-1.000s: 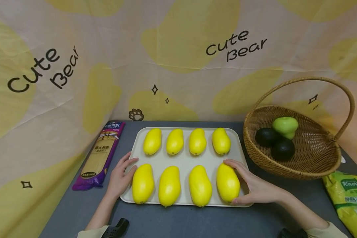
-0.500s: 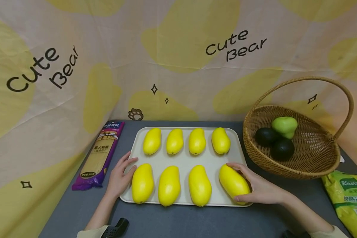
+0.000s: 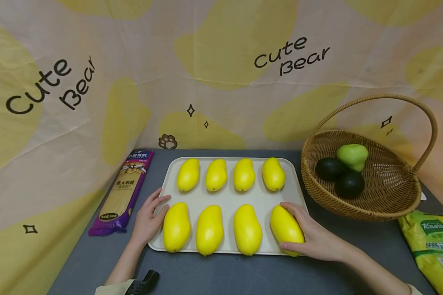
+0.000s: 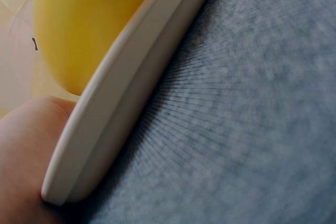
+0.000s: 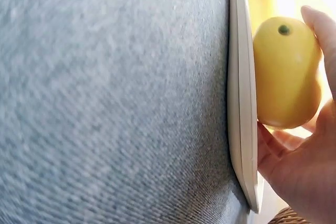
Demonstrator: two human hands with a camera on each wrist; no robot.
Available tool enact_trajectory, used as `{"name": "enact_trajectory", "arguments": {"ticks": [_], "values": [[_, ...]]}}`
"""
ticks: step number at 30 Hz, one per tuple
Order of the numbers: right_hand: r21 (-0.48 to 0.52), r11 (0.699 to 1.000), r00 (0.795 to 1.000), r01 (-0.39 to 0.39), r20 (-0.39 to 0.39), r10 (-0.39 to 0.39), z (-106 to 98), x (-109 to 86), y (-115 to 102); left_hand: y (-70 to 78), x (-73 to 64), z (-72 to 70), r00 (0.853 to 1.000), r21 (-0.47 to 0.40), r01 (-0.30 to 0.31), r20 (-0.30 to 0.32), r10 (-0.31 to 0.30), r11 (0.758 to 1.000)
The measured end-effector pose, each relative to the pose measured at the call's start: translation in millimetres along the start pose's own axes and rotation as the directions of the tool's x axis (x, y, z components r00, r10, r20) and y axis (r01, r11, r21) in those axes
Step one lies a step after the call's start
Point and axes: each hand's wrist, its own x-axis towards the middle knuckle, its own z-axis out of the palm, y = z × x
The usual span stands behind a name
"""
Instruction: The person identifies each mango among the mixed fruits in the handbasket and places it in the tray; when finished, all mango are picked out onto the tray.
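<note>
A cream tray (image 3: 225, 196) carries two rows of yellow mangoes. My right hand (image 3: 315, 237) holds the front-row mango at the right end (image 3: 286, 229), thumb at its near end and fingers along its far right side. That mango leans, its lower end toward the tray's front right corner. In the right wrist view the mango's stem end (image 5: 284, 30) faces the camera, close by the tray rim (image 5: 242, 98). My left hand (image 3: 149, 219) rests on the tray's left edge with loose fingers, next to the leftmost front mango (image 3: 177, 227).
Right of the tray stands a wicker basket (image 3: 391, 205) with a green pear-shaped fruit (image 3: 352, 157) and two dark avocados (image 3: 350, 184). A yellow-green Knorr bag (image 3: 432, 246) lies at the far right. On the left is a purple pasta packet (image 3: 123, 192). A printed curtain (image 3: 214, 61) hangs behind.
My right hand has turned the right-end front mango from nearly upright to slanted, first shifting it right, then slightly back left. The left hand and the other mangoes stay put.
</note>
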Motion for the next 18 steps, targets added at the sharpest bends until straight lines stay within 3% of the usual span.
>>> {"name": "enact_trajectory", "arguments": {"ticks": [8,18], "values": [[0.048,0.998,0.998,-0.029,0.055,0.027,-6,-3.8,-4,0.9,-0.2,-0.2,1.0,0.005,0.017,0.01,-0.017,1.0],[0.15,0.989,0.983,0.001,0.184,-0.029,-21,-7.3,1,-0.6,0.2,0.0,1.0,0.006,0.002,0.003,-0.002,1.0]]}}
